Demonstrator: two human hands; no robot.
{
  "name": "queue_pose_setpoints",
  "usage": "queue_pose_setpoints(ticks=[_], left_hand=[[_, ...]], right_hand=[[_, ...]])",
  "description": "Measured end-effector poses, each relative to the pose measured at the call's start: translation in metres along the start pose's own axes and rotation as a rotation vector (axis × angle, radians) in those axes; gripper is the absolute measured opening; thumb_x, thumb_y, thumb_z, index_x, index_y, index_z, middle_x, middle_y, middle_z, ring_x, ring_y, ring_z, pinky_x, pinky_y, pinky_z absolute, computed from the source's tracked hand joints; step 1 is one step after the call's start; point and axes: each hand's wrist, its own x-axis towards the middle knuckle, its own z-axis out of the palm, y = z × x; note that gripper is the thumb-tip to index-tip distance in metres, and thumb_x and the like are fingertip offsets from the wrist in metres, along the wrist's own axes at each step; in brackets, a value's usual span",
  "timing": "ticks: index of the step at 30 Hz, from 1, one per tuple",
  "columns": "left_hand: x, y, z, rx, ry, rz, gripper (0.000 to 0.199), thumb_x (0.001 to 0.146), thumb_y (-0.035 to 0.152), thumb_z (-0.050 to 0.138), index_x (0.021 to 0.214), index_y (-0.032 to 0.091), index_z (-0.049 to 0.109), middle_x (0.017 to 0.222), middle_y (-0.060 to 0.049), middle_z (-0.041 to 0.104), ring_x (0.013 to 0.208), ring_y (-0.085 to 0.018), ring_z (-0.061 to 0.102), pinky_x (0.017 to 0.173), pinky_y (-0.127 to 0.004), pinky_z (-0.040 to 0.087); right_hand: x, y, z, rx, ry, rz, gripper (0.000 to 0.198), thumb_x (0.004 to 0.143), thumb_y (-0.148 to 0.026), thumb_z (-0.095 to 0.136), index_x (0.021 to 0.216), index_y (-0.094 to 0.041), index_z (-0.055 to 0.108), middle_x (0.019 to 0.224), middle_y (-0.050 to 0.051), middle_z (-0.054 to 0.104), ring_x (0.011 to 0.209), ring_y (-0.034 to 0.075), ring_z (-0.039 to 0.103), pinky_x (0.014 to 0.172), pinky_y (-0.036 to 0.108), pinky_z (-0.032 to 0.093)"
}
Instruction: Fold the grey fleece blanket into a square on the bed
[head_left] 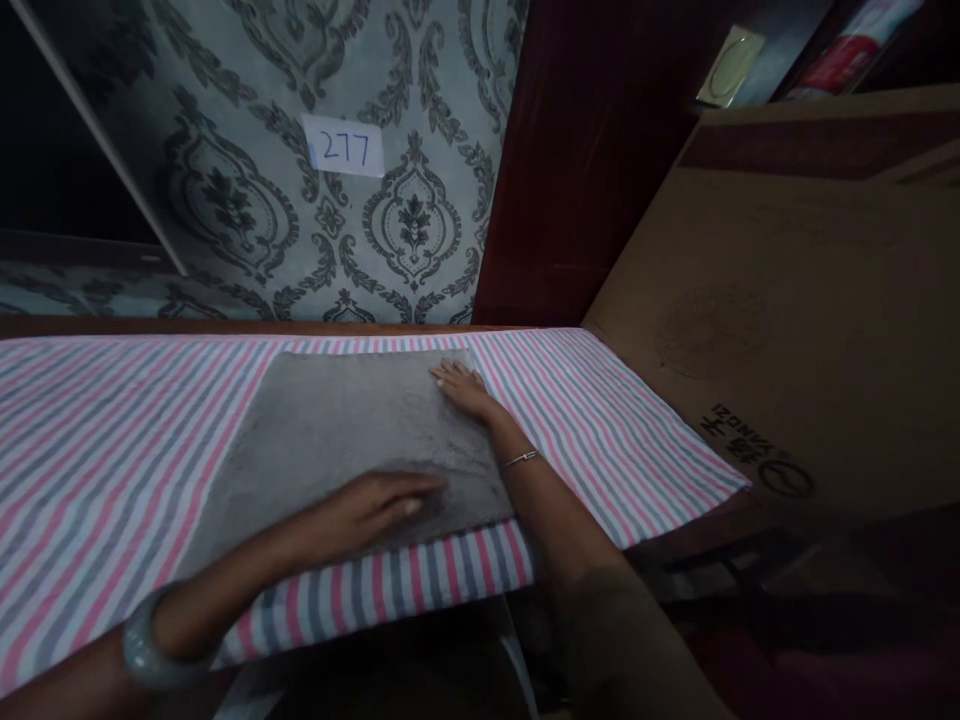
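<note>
A grey plush-looking cloth lies spread out flat on a striped tablecloth. My left hand is over the cloth's near part, fingers stretched to the right; it is slightly blurred and seems to rest on the pile. Near the cloth's far right corner, my right hand lies flat with its fingers apart. Faint creases run across the cloth between the two hands. Neither hand grips anything.
A large cardboard box stands along the right side of the table. Behind the table are a patterned wall with a paper label reading 277, and a dark red panel. A dark screen is at the upper left.
</note>
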Motion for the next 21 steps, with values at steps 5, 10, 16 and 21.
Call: queue_pose_setpoints(ticks=[5, 10, 16, 21], left_hand=[[0.059, -0.037, -0.035, 0.251, 0.198, -0.037, 0.059, 0.097, 0.051, 0.03, 0.146, 0.021, 0.042, 0.152, -0.008, 0.044, 0.14, -0.022, 0.041, 0.117, -0.042, 0.032], [0.113, -0.058, -0.021, 0.544, 0.132, -0.161, 0.068, 0.095, 0.05, 0.036, 0.15, 0.011, 0.033, 0.159, -0.02, 0.024, 0.148, -0.032, 0.021, 0.12, -0.053, 0.018], [0.103, -0.037, 0.011, 0.559, 0.019, 0.066, 0.071, 0.092, 0.063, 0.036, 0.153, 0.027, 0.029, 0.162, -0.013, 0.017, 0.15, -0.034, 0.012, 0.119, -0.06, 0.009], [0.075, -0.008, 0.035, 0.406, -0.124, 0.311, 0.064, 0.093, 0.06, 0.037, 0.152, 0.035, 0.03, 0.163, -0.006, 0.015, 0.151, -0.032, 0.009, 0.12, -0.06, 0.005]], right_hand=[[0.002, 0.024, -0.012, 0.023, 0.014, -0.086, 0.052, 0.097, -0.025, 0.034, 0.148, -0.03, 0.041, 0.157, -0.003, 0.036, 0.145, 0.018, 0.03, 0.118, 0.042, 0.023], [-0.006, 0.033, -0.003, -0.016, 0.117, -0.083, 0.051, 0.099, -0.027, 0.034, 0.149, -0.03, 0.039, 0.159, -0.005, 0.032, 0.148, 0.017, 0.021, 0.119, 0.038, 0.021], [-0.004, 0.04, 0.002, 0.006, 0.113, -0.085, 0.05, 0.101, -0.027, 0.033, 0.15, -0.029, 0.038, 0.16, -0.004, 0.031, 0.149, 0.018, 0.017, 0.119, 0.04, 0.019], [-0.004, 0.04, 0.002, -0.007, 0.112, -0.067, 0.05, 0.101, -0.029, 0.032, 0.15, -0.033, 0.037, 0.16, -0.008, 0.027, 0.15, 0.02, 0.015, 0.12, 0.041, 0.019]])
